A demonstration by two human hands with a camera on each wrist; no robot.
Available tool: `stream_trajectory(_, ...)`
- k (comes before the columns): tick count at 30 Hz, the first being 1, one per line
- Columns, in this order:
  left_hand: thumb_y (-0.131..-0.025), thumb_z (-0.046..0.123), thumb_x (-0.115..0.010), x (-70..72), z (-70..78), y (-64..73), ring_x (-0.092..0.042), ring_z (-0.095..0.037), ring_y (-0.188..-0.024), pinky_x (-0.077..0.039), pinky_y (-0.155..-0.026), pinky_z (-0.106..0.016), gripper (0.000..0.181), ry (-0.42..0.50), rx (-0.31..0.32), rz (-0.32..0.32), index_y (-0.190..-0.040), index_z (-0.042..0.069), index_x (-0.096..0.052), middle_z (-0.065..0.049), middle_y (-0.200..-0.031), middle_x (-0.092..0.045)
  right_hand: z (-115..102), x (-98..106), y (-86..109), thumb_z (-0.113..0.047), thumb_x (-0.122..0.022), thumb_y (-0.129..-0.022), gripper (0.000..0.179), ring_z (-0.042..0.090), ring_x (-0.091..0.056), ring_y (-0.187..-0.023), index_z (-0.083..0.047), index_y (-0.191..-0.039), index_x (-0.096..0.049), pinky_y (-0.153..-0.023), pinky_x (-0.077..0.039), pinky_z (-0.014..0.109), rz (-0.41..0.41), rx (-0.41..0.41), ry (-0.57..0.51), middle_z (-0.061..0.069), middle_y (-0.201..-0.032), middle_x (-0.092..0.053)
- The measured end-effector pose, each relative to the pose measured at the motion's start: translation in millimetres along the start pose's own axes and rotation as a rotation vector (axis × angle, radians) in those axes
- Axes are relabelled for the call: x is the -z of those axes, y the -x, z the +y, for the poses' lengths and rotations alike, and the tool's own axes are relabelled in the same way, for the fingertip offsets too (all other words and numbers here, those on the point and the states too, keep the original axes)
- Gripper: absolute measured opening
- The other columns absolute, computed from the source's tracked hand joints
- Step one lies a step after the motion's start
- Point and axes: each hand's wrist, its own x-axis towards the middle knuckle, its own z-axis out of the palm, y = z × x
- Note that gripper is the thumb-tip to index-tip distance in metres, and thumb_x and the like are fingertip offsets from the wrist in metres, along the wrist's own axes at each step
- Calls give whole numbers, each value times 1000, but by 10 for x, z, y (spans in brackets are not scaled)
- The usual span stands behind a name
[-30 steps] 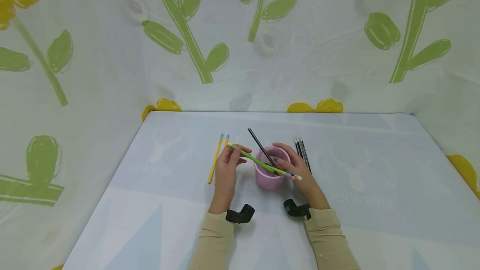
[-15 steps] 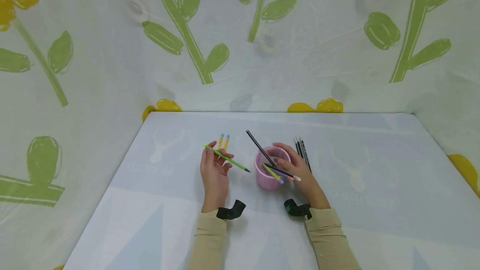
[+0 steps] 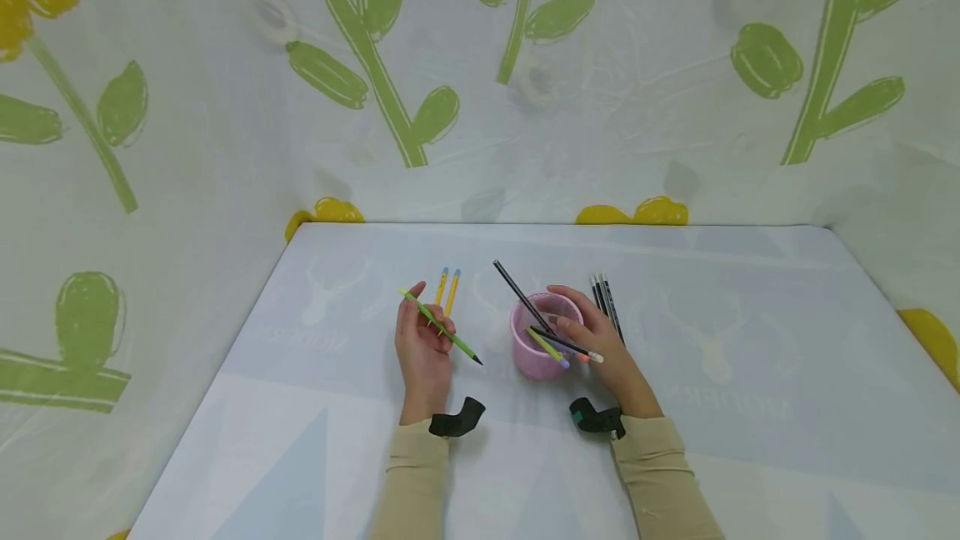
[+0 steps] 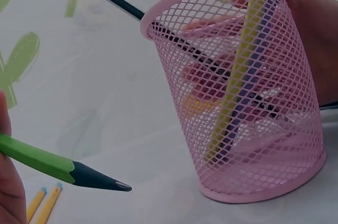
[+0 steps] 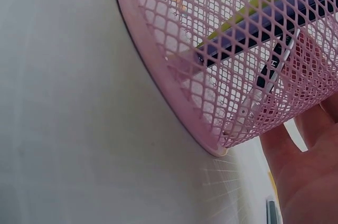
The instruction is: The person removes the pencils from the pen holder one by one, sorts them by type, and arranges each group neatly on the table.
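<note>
My left hand [image 3: 424,361] holds a green pencil [image 3: 462,346] between its fingers, left of the cup, with the dark sharpened tip pointing down to the right. In the left wrist view that dark tip [image 4: 97,177] shows large and apart from the cup. A pink mesh pencil cup [image 3: 536,367] stands at the middle of the table. My right hand [image 3: 611,361] grips its right side, thumb over the rim. Several pencils lean in it, among them a black one [image 3: 517,288] rising to the upper left and a yellow-green one [image 3: 546,346].
Two yellow pencils [image 3: 452,293] with blue ends lie beyond my left hand, partly hidden by it. Several black pencils [image 3: 611,307] lie together right of the cup, behind my right hand. A pale table [image 3: 750,440] meets a flower-patterned backdrop [image 3: 637,107] at its far edge.
My left hand has moved left, away from the cup, taking the green pencil along. The pencil's tip now shows clear of the cup. My right hand stays on the cup.
</note>
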Motion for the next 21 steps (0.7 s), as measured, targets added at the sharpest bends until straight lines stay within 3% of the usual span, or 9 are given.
stream_trajectory(6, -96, 17, -35, -27, -15, 17, -50, -16, -56, -29, -41, -21, 35, -142, -4, -72, -130, 18, -43, -5, -75, -50, 117, 19, -35, -13, -47, -92, 41, 29, -45, -114, -20, -132, -40, -91, -40, 28, -11, 35, -31, 9, -126, -48)
stream_trajectory(14, -93, 26, -46, -58, -131, 68, -51, -17, -65, -36, -47, -18, 37, -657, -134, -101, -130, 27, -45, -8, -84, -55, -10, 6, -3, -7, -45, -92, 42, 34, -43, -115, -12, -133, -39, -92, -39, 26, -23, 16, -60, 17, -128, -44)
stream_trajectory(18, -90, 33, -51, -86, -169, 82, -54, -16, -71, -43, -57, -22, 39, -889, -214, -140, -128, 33, -46, -2, -86, -58, -8, 8, -5, -9, -45, -92, 42, 32, -44, -116, -14, -133, -39, -93, -38, 31, -24, 15, -57, 16, -128, -45)
stream_trajectory(21, -90, 29, -52, -94, -192, 80, -55, -11, -76, -44, -59, -25, 41, -1020, -273, -159, -128, 39, -44, 5, -89, -59, 7, 7, -13, -8, -45, -92, 41, 31, -44, -116, -14, -132, -40, -94, -37, 31, -28, 20, -72, 15, -128, -45)
